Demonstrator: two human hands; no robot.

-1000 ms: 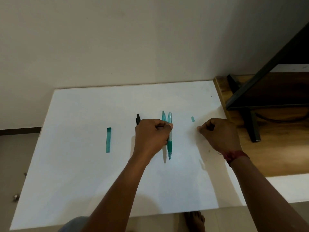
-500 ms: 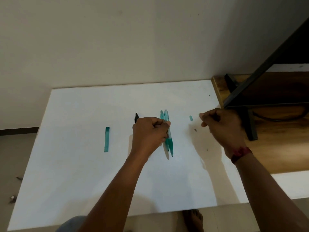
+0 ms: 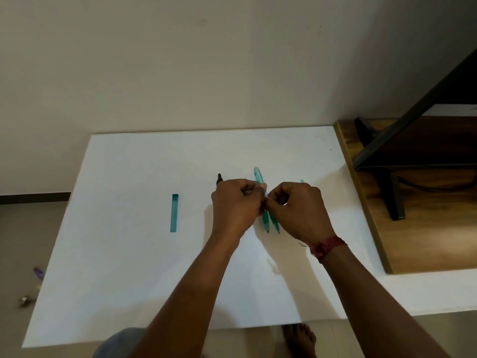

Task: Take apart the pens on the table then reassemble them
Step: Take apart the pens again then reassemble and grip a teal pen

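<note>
While your two hands meet over the middle of the white table, the teal pens sit right between them. The two pens run side by side, pointing away from you. Their far ends stick out above your knuckles and their tips poke out below, toward you.

Your left hand is curled into a loose fist, with its fingertips closed on the pens from the left. Your right hand is curled the same way. Its thumb and forefinger pinch in at the same spot from the right, so the two sets of fingertips touch. You cannot tell which pen each hand has hold of, nor whether the pens rest on the table or are lifted off it.

A black piece pokes out just above your left hand, on its far side, and the hand hides most of it. A small teal bit shows just past the knuckles of your right hand. A teal cap lies flat on the table well to the left of your left hand, parallel to the pens.

A red thread band circles your right wrist. A wooden shelf with a black frame stands to the right of the table.
</note>
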